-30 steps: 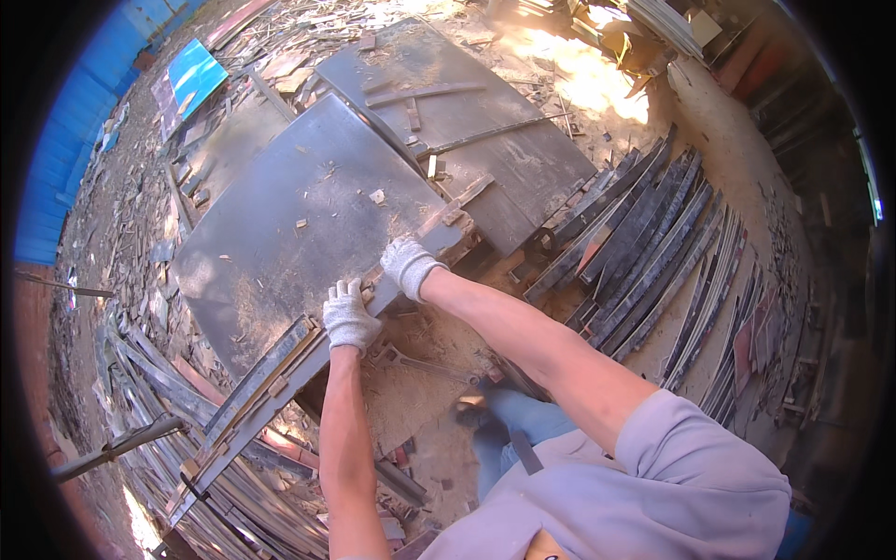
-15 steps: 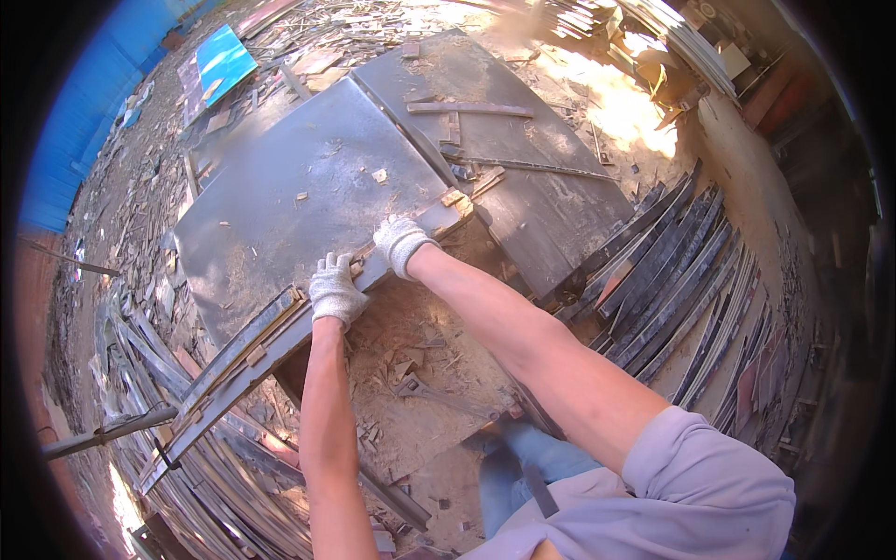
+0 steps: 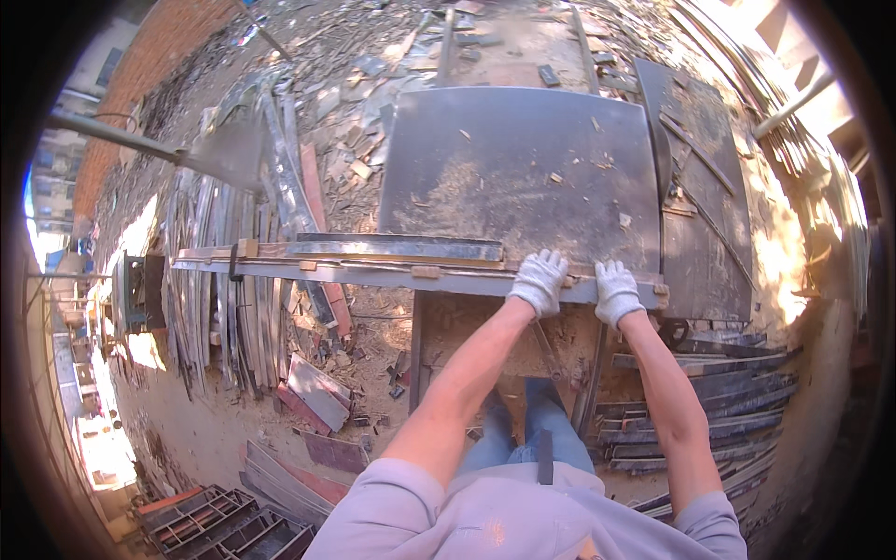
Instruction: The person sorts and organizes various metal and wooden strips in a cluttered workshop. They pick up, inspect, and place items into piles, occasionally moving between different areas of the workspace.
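Note:
My left hand (image 3: 539, 282), in a pale knitted glove, lies on a long grey metal beam (image 3: 373, 273) along the near edge of a dark panel (image 3: 523, 168). Its fingers stretch forward over the beam. Just to its right, my right hand (image 3: 618, 293), gloved alike, rests near the beam's right end with fingers extended. Whatever lies under both palms is hidden. Left of my left hand, a dark-faced strip (image 3: 401, 247) lies along the beam. Small wooden blocks (image 3: 426, 272) sit on the beam, and sawdust and chips are scattered over the panel.
A second dark panel (image 3: 705, 215) with loose sticks lies to the right. Stacked strips (image 3: 700, 411) are at the lower right, and a pile of long strips (image 3: 201, 308) at the left. A metal pole (image 3: 140, 143) crosses the upper left. Scrap pieces (image 3: 322, 392) litter the ground.
My view has swung to the left, so the beam now runs level across it. Both hands stay at the beam; the right hand's fingers, curled before, are now stretched out.

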`<state>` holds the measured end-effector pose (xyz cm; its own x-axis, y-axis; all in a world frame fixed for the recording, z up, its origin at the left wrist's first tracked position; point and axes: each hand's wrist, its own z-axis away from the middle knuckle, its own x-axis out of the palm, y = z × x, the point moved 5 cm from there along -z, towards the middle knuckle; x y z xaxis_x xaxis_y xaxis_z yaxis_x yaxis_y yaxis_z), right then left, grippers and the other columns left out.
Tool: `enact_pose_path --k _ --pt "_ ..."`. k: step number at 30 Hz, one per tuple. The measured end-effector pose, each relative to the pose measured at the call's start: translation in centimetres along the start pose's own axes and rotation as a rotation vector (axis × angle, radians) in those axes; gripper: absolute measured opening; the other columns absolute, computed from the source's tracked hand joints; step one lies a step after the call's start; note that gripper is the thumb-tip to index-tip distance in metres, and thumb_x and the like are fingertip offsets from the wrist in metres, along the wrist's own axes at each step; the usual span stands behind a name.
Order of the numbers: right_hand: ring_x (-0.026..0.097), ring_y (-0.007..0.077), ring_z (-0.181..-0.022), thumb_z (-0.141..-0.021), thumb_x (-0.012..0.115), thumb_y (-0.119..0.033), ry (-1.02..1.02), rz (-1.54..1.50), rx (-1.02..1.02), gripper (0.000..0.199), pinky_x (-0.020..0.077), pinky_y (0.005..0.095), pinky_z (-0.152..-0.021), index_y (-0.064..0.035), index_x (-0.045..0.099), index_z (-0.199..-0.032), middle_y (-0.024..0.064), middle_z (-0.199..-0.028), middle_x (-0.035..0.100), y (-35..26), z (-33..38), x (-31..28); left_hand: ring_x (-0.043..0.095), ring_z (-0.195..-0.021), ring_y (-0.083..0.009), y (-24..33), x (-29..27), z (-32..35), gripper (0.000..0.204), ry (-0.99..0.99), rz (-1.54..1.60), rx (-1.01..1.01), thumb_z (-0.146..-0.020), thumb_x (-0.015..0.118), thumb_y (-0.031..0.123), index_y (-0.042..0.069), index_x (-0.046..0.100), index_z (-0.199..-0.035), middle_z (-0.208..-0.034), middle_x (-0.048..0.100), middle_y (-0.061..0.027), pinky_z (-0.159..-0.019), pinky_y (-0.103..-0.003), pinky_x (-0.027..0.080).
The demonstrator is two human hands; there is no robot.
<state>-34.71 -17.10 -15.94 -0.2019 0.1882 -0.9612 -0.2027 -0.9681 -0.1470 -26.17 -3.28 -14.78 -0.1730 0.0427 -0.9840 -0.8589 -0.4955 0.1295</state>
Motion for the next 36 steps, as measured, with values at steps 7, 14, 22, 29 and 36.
enact_pose_path --k 7,14,22,29,36 --pt "0.055 0.0394 -0.124 -0.065 0.081 -0.021 -0.105 0.06 -0.057 0.079 0.047 0.0442 -0.107 0.0011 0.053 -0.136 0.0233 -0.128 0.059 2.0 0.2 -1.6 0.059 -0.111 -0.0312 1.4 -2.8 -0.5 0.05 -0.068 0.046 -0.015 -0.067 0.074 0.021 0.007 0.062 -0.113 -0.114 0.06 -0.0144 -0.092 -0.042 0.048" --pt "0.053 0.0429 -0.125 -0.056 0.094 -0.053 -0.356 -0.069 -0.153 0.109 0.0445 0.0489 -0.109 0.0014 0.052 -0.141 0.0257 -0.133 0.058 2.7 -0.5 -6.9 0.058 -0.117 -0.0305 1.6 -3.7 -0.8 0.067 -0.072 0.057 -0.043 -0.068 0.08 0.032 0.005 0.061 -0.127 -0.125 0.06 -0.0139 -0.098 -0.044 0.046" --pt "0.058 0.0437 -0.119 -0.086 0.074 -0.049 -0.278 -0.243 -0.253 0.061 0.0473 0.0521 -0.102 -0.0041 0.066 -0.126 0.0261 -0.124 0.065 4.0 -1.8 -8.0 0.058 -0.117 -0.0278 1.4 -5.0 -1.1 0.063 -0.18 0.074 -0.066 -0.065 0.081 0.03 0.009 0.064 -0.122 -0.122 0.061 -0.0101 -0.098 -0.042 0.046" --pt "0.062 0.0434 -0.108 -0.098 0.062 -0.036 -0.246 -0.209 -0.286 0.036 0.0496 0.0536 -0.095 -0.0068 0.072 -0.116 0.0229 -0.112 0.069 4.2 -2.6 -7.9 0.057 -0.125 -0.0251 1.9 -4.8 -1.5 0.06 -0.296 -0.003 -0.102 -0.081 0.077 0.032 0.011 0.061 -0.135 -0.133 0.061 -0.0057 -0.109 -0.046 0.041" --pt "0.061 0.0427 -0.11 -0.101 0.058 -0.035 -0.123 -0.131 -0.328 0.036 0.0487 0.0544 -0.094 -0.008 0.071 -0.121 0.023 -0.116 0.067 4.5 -1.6 -6.3 0.045 -0.145 -0.0296 3.7 -10.0 3.0 0.083 -0.022 0.131 -0.181 -0.086 0.073 0.044 0.007 0.044 -0.154 -0.151 0.052 -0.0115 -0.129 -0.053 0.017"
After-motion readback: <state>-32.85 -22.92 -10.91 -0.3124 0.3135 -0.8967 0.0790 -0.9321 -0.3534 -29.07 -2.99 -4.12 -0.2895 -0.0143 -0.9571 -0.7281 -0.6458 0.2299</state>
